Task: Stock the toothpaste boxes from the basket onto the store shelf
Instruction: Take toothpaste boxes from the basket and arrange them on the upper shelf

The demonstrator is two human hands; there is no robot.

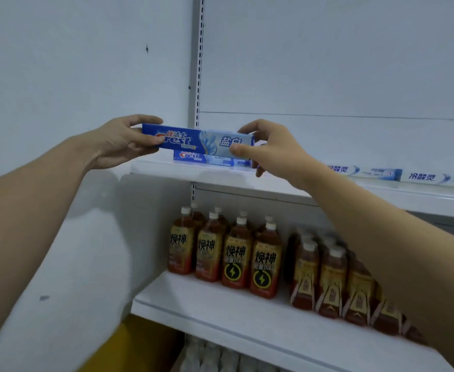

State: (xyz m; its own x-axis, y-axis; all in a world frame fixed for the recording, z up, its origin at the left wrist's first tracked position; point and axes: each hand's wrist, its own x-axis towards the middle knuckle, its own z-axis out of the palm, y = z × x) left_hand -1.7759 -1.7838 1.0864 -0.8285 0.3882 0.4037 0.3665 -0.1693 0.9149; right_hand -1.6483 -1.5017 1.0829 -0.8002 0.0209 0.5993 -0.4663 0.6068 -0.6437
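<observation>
A white wall is backing a white store shelf (pixel 166 170). Above its left end, a blue toothpaste box (pixel 197 142) is being held level, the left hand (pixel 121 142) pinching its left end between thumb and fingers, the right hand (pixel 271 151) gripping its right end likewise. A second box (pixel 209 158) is lying on the shelf directly beneath. White boxes (pixel 422 177) are lining the shelf farther right; bottles (pixel 236 259) are standing one level down.
</observation>
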